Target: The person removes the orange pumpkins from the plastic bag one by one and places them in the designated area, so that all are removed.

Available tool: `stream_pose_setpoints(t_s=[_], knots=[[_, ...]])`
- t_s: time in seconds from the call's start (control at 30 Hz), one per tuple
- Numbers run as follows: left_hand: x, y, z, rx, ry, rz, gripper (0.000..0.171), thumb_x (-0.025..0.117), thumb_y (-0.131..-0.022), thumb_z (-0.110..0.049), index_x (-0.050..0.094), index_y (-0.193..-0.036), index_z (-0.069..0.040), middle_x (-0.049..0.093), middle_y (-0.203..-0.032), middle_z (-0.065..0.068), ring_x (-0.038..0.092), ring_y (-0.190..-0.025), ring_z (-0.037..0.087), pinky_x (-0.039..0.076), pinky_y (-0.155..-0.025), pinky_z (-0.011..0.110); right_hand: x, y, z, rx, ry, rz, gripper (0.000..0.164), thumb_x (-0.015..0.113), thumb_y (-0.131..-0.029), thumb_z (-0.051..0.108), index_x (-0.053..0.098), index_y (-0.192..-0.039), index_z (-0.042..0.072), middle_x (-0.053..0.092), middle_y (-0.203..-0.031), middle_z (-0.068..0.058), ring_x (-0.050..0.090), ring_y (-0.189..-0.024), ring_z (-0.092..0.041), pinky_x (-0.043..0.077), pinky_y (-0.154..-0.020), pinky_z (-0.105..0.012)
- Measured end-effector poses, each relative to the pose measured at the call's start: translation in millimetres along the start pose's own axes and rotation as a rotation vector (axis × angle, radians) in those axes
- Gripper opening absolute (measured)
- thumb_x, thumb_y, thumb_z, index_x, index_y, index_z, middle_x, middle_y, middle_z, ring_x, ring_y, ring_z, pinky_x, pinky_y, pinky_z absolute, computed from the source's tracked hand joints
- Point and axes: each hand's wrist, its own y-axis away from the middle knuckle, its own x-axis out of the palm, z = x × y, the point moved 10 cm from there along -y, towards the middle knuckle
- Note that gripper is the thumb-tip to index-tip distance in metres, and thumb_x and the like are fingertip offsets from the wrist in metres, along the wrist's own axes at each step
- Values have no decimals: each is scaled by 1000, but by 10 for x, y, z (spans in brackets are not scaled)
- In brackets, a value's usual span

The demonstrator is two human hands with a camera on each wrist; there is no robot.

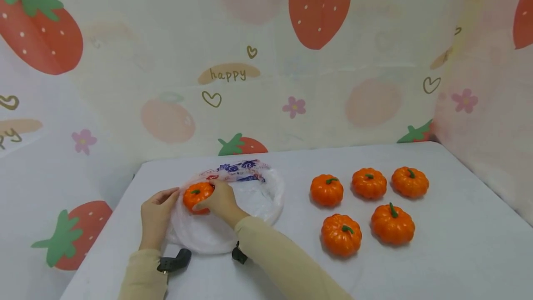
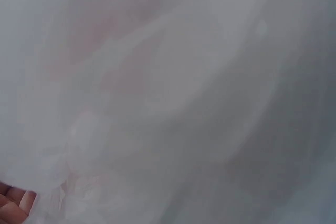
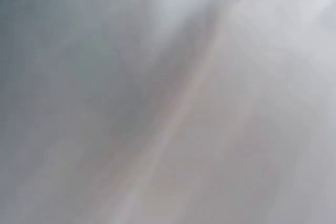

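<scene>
A thin white plastic bag [image 1: 216, 237] with blue and red print lies spread on the table at the left, its mouth facing up. My right hand [image 1: 222, 200] grips a small orange pumpkin [image 1: 196, 193] with a green stem, over the left part of the bag's mouth. At the bag's left rim my left hand [image 1: 157, 212] pinches the plastic between thumb and fingers. Pale plastic [image 2: 184, 103] fills most of the left wrist view, with a few left-hand fingertips [image 2: 13, 211] at the lower corner. Only a pale blur shows in the right wrist view.
Several more orange pumpkins stand to the right on the white table [image 1: 291, 263], among them a front one [image 1: 341, 235] and a far right one [image 1: 410, 182]. A cloth backdrop [image 1: 266, 124] printed with strawberries rises behind the table and along its sides.
</scene>
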Motion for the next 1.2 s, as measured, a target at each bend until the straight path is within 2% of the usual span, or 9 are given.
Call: stream_pose_setpoints(t_s=[0.17,0.37,0.57,0.7,0.83,1.03,1.2], knots=[[-1,-10,-40,12,-14,-6,34,70,-93,-34,75,-113,-7,70,-89,-24,57,-87,-12,44,-77,4,-37,21,-21,15,-15,9,74,90,-71,17,58,-137,8,62,-135,-8,59,-122,-25,48,-106,-38],[-16,-11,-54,16,-7,-9,34,70,-93,-33,75,-113,-7,67,-85,-29,57,-87,-12,44,-77,4,-142,66,-21,19,-13,20,75,91,-71,20,58,-138,10,60,-138,-8,57,-125,-25,48,-107,-39],[-36,15,-40,19,13,-15,32,70,-93,-30,75,-113,-6,64,-80,-33,58,-87,-12,44,-77,5,-300,94,53,-56,22,53,75,90,-72,24,58,-138,9,59,-140,-8,56,-128,-26,46,-109,-39],[-37,15,-34,31,8,-16,31,70,-93,-28,74,-113,-5,66,-82,-31,57,-85,-12,44,-75,6,-466,120,116,-91,18,83,73,89,-74,26,58,-139,11,60,-140,-7,56,-128,-25,48,-107,-39],[-30,7,-6,16,-9,-23,31,70,-93,-30,75,-112,-7,68,-85,-28,57,-85,-11,44,-74,7,-687,163,195,-104,-4,103,74,89,-74,26,58,-139,11,60,-140,-6,55,-127,-24,49,-106,-39],[-16,5,-13,17,-2,-26,31,70,-93,-30,75,-112,-6,70,-86,-26,58,-85,-10,44,-73,7,-1021,270,280,-118,17,116,76,88,-75,25,55,-142,11,61,-140,-6,57,-127,-22,50,-105,-37],[-17,13,-30,17,-11,-24,31,69,-93,-29,75,-112,-6,69,-85,-27,57,-85,-10,44,-72,7,-1279,367,339,-105,-35,121,78,89,-74,23,54,-142,10,62,-137,-8,57,-126,-24,51,-103,-38]])
